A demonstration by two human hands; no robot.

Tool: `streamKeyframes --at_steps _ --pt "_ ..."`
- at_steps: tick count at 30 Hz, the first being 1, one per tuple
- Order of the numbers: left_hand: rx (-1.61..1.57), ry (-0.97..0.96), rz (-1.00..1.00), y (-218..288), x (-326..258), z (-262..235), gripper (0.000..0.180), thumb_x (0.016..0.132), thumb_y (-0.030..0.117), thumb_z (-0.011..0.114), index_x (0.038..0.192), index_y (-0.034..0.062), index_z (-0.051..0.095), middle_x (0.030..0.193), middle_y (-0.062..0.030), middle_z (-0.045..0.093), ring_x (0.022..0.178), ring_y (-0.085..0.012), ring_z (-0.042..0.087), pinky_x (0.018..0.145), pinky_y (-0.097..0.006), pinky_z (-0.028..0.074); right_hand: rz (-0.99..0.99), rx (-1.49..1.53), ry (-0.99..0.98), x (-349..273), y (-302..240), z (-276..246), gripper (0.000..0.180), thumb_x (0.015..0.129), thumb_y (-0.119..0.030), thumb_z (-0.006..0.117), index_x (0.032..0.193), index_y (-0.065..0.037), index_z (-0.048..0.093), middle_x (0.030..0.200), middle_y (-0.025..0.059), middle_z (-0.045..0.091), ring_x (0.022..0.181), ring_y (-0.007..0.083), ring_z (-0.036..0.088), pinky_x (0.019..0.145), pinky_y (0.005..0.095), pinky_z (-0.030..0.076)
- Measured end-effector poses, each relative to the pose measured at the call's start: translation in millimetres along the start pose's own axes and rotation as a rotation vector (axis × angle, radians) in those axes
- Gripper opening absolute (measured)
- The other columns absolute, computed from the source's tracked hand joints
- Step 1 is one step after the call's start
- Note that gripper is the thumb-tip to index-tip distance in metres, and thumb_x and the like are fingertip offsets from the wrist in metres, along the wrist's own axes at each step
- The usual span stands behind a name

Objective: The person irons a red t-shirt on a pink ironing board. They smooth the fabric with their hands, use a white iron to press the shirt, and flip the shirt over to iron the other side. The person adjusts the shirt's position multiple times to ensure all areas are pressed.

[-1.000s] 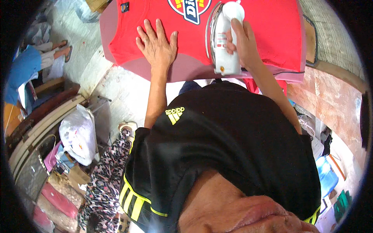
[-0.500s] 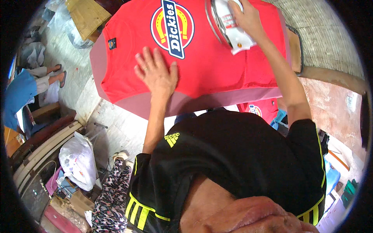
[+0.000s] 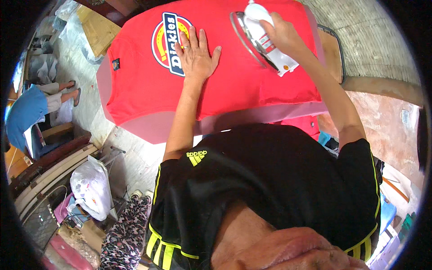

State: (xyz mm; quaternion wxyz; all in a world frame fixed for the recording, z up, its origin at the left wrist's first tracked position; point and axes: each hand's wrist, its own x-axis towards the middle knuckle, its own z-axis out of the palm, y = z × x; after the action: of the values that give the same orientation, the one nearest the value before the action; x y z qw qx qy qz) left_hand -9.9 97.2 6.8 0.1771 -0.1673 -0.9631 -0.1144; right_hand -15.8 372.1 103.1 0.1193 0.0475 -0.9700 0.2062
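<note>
A white iron point(image 3: 265, 38) sits sole-down on a red shirt point(image 3: 234, 85), near the shirt's far right part. The right hand point(image 3: 283, 33) is wrapped round its handle, fingers closed on it. The shirt lies spread flat over a pink padded ironing board point(image 3: 180, 128), its round yellow, red and blue chest emblem point(image 3: 168, 42) facing up on the left half. The left hand point(image 3: 195, 56) lies palm-down just beside that emblem, its fingers wide and flat against the cloth, holding nothing; a ring shows on one of them. Off to the left, on the floor, another person in a blue top point(image 3: 22, 114) sits, and a white plastic bag point(image 3: 92, 186) stands lower down, near some patterned fabric point(image 3: 123, 236).
</note>
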Motion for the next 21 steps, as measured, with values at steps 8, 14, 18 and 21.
streamKeyframes --at_steps 8,14,18,21 --pt "-0.236 -0.196 0.396 108.8 -48.5 -14.3 0.077 0.086 0.067 0.057 0.149 0.0238 0.046 0.162 -0.0083 0.030 0.151 -0.0408 0.019 0.115 -0.067 0.019 0.279 -0.042 -0.014 50.1 34.5 -66.0 0.044 0.100 -0.037 0.050 0.098 0.005 0.064 0.071 0.0238 0.067 0.067 0.0378 0.070 0.064 0.0481 0.054" --pt "-0.420 -0.414 0.518 161.4 -121.0 -33.2 0.069 0.086 0.051 0.068 0.146 0.0238 0.048 0.161 -0.0042 0.032 0.150 -0.0332 0.024 0.116 -0.065 0.022 0.241 0.032 -0.087 14.0 29.0 -62.1 0.041 0.101 -0.034 0.050 0.109 0.005 0.060 0.076 0.0267 0.067 0.071 0.0393 0.070 0.066 0.0490 0.054" --pt "-0.602 -0.332 0.486 158.4 -154.4 -32.1 0.048 0.086 0.035 0.073 0.129 0.0160 0.062 0.145 -0.0061 0.052 0.142 -0.0277 0.041 0.113 -0.057 0.032 -0.416 -0.481 -0.161 -75.6 72.1 -23.7 0.038 0.101 -0.030 0.049 0.117 0.003 0.057 0.084 0.0313 0.066 0.082 0.0410 0.070 0.072 0.0511 0.054" --pt "-0.836 -0.277 0.243 133.6 -167.7 -35.9 0.032 0.087 0.026 0.072 0.115 0.0112 0.069 0.128 -0.0070 0.065 0.131 -0.0270 0.052 0.108 -0.051 0.037 -0.080 0.224 -0.223 -141.8 15.5 -48.3 0.037 0.099 -0.034 0.060 0.106 0.000 0.047 0.080 0.0313 0.063 0.076 0.0489 0.064 0.061 0.0544 0.048"
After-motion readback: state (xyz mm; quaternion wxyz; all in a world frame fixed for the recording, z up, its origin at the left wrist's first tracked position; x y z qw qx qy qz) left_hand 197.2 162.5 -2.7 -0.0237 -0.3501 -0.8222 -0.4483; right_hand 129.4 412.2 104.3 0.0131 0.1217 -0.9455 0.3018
